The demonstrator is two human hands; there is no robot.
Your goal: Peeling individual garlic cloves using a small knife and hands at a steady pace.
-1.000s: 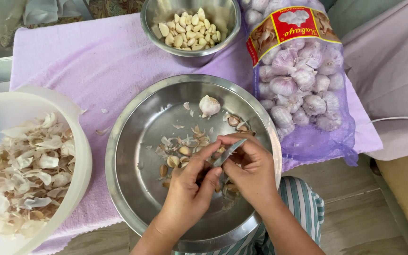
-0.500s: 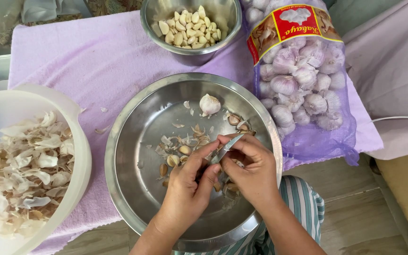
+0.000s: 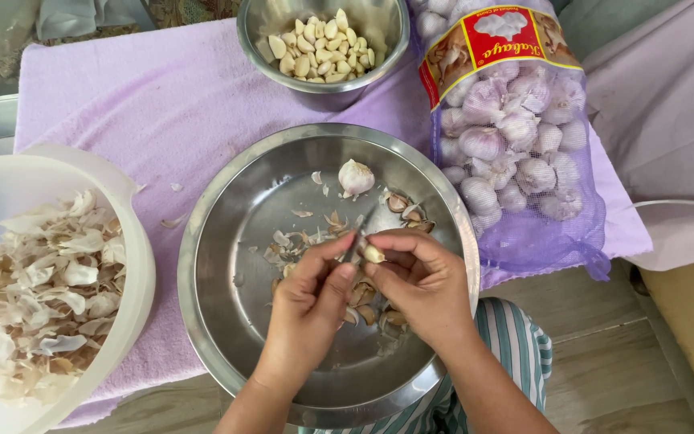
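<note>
A lilac cloth [image 3: 162, 104] covers the table. At its left edge sits a white bowl [image 3: 134, 265] heaped with papery garlic skins [image 3: 34, 297]. At the right edge lies a purple mesh bag [image 3: 540, 225] of whole garlic bulbs. A small steel bowl [image 3: 379, 32] of peeled cloves stands at the far edge. The big steel basin [image 3: 226, 241] sits at the near edge, a garlic bulb [image 3: 356, 177] and loose scraps inside. Over it, the right hand [image 3: 423, 281] pinches a pale, glossy garlic clove [image 3: 373, 254], partly skinned. The left hand [image 3: 311, 309] grips a small knife [image 3: 357, 241], its blade just beside the clove.
</note>
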